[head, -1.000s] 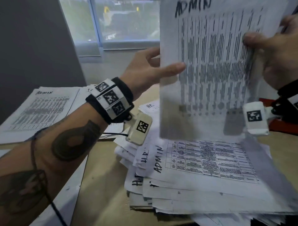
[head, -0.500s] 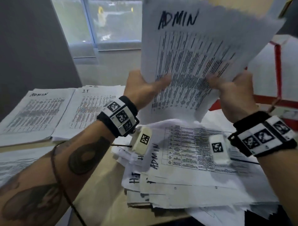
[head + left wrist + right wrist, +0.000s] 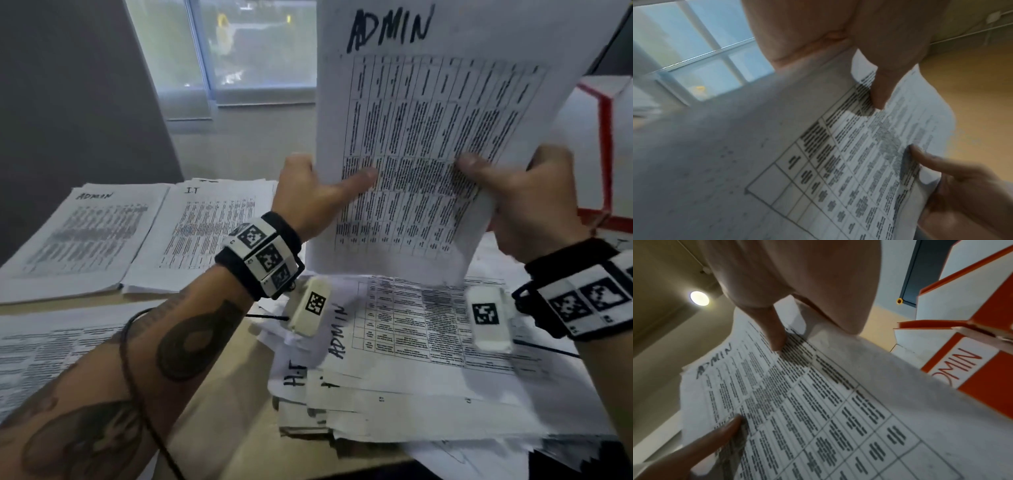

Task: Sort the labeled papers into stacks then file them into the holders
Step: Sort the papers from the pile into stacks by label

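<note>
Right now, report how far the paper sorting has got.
Done: an ADMIN stack and an IT stack lie on the desk. In hand: the left hand and right hand hold an ADMIN sheet upright. Left: the mixed pile is unsorted; filing into the ADMIN holder looks not yet begun.

Looked like an office: labeled paper stacks (image 3: pixel 85 236) across a desk (image 3: pixel 219 411), orange-and-white file holders (image 3: pixel 970 353), a window (image 3: pixel 219 51).
</note>
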`<state>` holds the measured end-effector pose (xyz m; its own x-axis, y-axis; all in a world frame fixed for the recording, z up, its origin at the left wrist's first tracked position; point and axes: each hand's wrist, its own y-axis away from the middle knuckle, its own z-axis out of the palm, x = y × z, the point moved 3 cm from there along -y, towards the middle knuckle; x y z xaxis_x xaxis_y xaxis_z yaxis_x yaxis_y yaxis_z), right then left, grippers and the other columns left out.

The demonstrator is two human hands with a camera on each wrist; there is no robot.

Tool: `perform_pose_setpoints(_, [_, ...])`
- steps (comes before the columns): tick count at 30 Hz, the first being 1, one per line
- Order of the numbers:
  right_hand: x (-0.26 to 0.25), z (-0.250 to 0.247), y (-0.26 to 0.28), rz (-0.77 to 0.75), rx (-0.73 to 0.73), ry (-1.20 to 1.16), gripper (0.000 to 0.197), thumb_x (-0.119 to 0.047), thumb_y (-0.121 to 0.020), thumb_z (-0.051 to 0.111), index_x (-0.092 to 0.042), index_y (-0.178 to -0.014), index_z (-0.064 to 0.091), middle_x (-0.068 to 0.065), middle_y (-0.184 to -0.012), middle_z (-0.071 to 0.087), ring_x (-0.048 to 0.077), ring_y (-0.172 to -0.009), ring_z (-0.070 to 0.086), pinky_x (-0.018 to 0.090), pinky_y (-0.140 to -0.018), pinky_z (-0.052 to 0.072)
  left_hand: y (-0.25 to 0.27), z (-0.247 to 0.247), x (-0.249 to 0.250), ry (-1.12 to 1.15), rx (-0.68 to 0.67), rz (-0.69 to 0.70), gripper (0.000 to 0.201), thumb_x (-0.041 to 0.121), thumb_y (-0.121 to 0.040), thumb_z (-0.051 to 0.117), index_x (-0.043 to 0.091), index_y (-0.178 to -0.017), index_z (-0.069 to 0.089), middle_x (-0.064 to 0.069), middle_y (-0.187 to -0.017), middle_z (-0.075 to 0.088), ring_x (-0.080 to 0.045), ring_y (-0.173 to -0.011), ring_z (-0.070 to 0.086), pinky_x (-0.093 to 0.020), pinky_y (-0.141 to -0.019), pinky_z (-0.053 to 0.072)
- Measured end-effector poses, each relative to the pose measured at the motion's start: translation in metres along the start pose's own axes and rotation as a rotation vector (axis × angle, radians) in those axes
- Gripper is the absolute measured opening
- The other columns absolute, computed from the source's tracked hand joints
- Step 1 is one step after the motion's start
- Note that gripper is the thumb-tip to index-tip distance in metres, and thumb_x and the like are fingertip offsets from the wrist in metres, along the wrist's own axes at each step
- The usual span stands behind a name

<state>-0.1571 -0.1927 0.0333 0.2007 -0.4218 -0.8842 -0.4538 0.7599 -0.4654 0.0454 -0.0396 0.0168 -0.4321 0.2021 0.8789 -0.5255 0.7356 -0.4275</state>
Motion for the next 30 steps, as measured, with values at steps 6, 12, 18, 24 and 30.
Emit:
perform_pose_setpoints(6, [0.009, 0.004, 0.011, 0.072, -0.015, -0.07, 0.059, -0.029, -0.086, 0.082, -0.013, -0.132, 0.049, 0.009, -0.137, 0.064, 0.03, -0.13, 0.061, 0.061, -0.107, 0.05, 0.012, 0.004, -0.015, 0.108, 0.017, -0.101, 0.037, 0.025, -0.086, 0.085, -0.006, -0.098, 0.069, -0.023, -0.09, 0.074, -0.038, -0.086, 0.074, -0.054, -0.082, 0.063])
perform_pose_setpoints(12, [0.01, 0.014, 0.024, 0.021, 0.089, 0.047, 0.033, -0.006, -0.095, 0.06, -0.007, -0.128, 0.059, 0.005, -0.123, 0.071, 0.026, -0.117, 0.067, 0.055, -0.106, 0.053, 0.016, 0.011, -0.029, 0.167, 0.043, -0.192, 0.035, 0.037, -0.083, 0.086, 0.009, -0.098, 0.071, -0.01, -0.088, 0.077, -0.032, -0.085, 0.076, -0.051, -0.078, 0.064])
perform_pose_setpoints(18, [0.027, 0.016, 0.024, 0.156, 0.152, 0.043, 0.062, -0.026, -0.08, 0.07, -0.012, -0.134, 0.044, 0.009, -0.137, 0.055, 0.025, -0.132, 0.052, 0.061, -0.111, 0.047, 0.019, 0.014, -0.048, 0.222, 0.093, -0.302, 0.022, 0.024, -0.079, 0.09, 0.016, -0.091, 0.074, 0.004, -0.082, 0.077, -0.014, -0.078, 0.076, -0.03, -0.068, 0.063])
perform_pose_setpoints(24, [0.026, 0.022, 0.022, 0.15, 0.163, 0.078, 0.09, -0.036, -0.087, 0.075, -0.013, -0.16, 0.028, 0.012, -0.166, 0.035, 0.031, -0.153, 0.033, 0.055, -0.125, 0.031, 0.014, 0.015, -0.039, 0.237, 0.116, -0.224, 0.017, 0.024, -0.083, 0.087, 0.017, -0.089, 0.072, -0.001, -0.083, 0.078, -0.02, -0.078, 0.077, -0.037, -0.071, 0.066])
perform_pose_setpoints(30, [0.042, 0.031, 0.031, 0.242, 0.163, 0.045, 0.082, -0.037, -0.083, 0.075, -0.01, -0.148, 0.034, 0.009, -0.154, 0.047, 0.027, -0.148, 0.039, 0.056, -0.123, 0.034, 0.023, 0.023, -0.052, 0.258, 0.119, -0.272, 0.02, 0.022, -0.082, 0.088, 0.02, -0.092, 0.072, 0.0, -0.089, 0.079, -0.012, -0.08, 0.077, -0.024, -0.067, 0.06])
